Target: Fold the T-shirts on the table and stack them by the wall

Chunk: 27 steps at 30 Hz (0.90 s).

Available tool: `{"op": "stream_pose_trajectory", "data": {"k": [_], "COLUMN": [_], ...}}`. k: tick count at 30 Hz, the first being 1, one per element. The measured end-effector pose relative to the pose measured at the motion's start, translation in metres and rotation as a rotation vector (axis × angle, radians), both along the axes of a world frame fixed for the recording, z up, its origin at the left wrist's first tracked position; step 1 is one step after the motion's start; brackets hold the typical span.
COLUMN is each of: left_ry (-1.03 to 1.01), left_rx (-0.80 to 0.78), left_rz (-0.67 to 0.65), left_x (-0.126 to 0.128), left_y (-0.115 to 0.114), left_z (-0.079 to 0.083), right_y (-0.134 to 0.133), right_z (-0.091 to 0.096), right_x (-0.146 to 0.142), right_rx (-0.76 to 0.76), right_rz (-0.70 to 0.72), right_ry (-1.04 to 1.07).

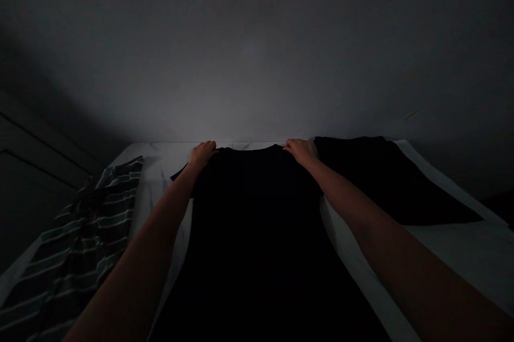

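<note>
A black garment (pixel 252 213) lies spread flat on a white bed sheet (pixel 461 256), running from me toward the far wall. My left hand (pixel 202 152) rests on its far left corner, fingers curled around the cloth edge. My right hand (pixel 300 150) grips the far right corner the same way. Both arms are stretched out straight over the bed. The room is dim, so the fingers show only in part.
A second black garment (pixel 385 181) lies flat on the sheet to the right. A dark striped garment (pixel 80 245) lies crumpled at the bed's left edge. A plain grey wall (pixel 257 53) stands right behind the bed.
</note>
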State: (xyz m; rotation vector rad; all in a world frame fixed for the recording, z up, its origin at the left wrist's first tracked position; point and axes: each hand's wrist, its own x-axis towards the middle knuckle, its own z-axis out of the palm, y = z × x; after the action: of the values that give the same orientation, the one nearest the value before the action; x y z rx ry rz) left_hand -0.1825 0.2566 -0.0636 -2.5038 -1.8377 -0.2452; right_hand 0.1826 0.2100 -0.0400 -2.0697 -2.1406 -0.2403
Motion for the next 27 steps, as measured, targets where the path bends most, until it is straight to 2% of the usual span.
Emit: {"op": "stream_pose_trajectory", "data": {"k": [2, 4, 7, 10, 13, 16, 19, 21, 24, 27], "left_ry": [0.035, 0.019, -0.06, -0.125, -0.126, -0.112, -0.104, -0.103, -0.134, -0.204], "left_rx": [0.042, 0.117, 0.225, 0.165, 0.03, -0.036, -0.041, -0.041, -0.033, -0.008], "left_rz": [0.002, 0.022, -0.087, -0.285, -0.367, -0.406, -0.409, -0.379, -0.287, -0.143], "left_x": [0.012, 0.031, 0.066, 0.08, 0.056, 0.006, -0.042, -0.064, -0.084, -0.089], "left_y": [-0.003, -0.019, -0.067, -0.125, -0.17, -0.201, -0.238, -0.268, -0.317, -0.354], "left_z": [0.004, 0.007, 0.004, -0.011, -0.032, -0.047, -0.051, -0.05, -0.046, -0.041], "right_y": [-0.011, -0.029, -0.065, -0.102, -0.139, -0.185, -0.242, -0.281, -0.329, -0.36], "right_z": [0.001, -0.003, -0.018, -0.035, -0.042, -0.035, -0.024, -0.018, -0.015, -0.019], "right_x": [-0.017, -0.042, -0.081, -0.099, -0.09, -0.074, -0.065, -0.064, -0.06, -0.051], "right_rx": [0.051, 0.083, 0.061, -0.08, -0.201, -0.296, -0.402, -0.467, -0.529, -0.515], "right_rz": [0.001, 0.048, 0.266, 0.461, 0.61, 0.767, 0.926, 1.006, 1.016, 0.889], "right_ry": [-0.029, -0.006, 0.061, 0.112, 0.112, 0.09, 0.123, 0.176, 0.251, 0.346]}}
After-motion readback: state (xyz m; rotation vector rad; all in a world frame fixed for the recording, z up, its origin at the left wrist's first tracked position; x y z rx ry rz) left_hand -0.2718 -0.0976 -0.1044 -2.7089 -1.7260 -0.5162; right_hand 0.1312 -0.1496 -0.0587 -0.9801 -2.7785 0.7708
